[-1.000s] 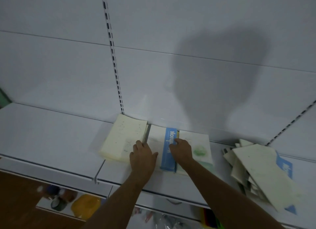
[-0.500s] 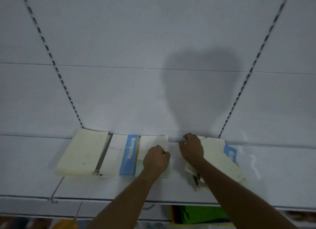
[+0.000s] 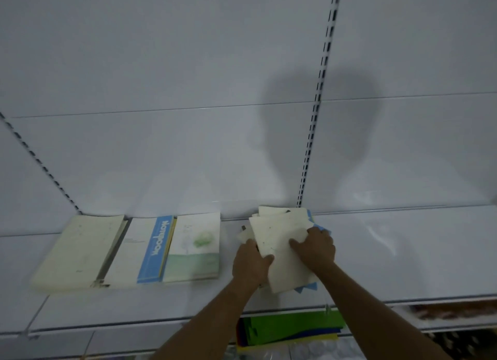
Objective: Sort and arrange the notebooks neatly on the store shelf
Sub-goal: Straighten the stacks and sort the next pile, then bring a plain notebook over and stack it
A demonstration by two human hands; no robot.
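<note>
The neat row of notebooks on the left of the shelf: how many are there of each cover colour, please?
Plain cream cover: 1
White cover with blue band: 1
White cover with green picture: 1
Total: 3
The messy pile gripped by the left hand and right hand is not counted.

Single view only: a wide-angle cam on my head, facing forward and down onto the white shelf (image 3: pixel 403 252) and the back panel (image 3: pixel 188 77) behind it, so no overlap with any second view. It sits close, with both my forearms running in from the bottom edge and my left grip (image 3: pixel 251 263) and right grip (image 3: pixel 316 248) just below frame centre. The lens bends the upright slotted rail (image 3: pixel 320 91), and the lower tier (image 3: pixel 290 330) shows along the bottom edge.
</note>
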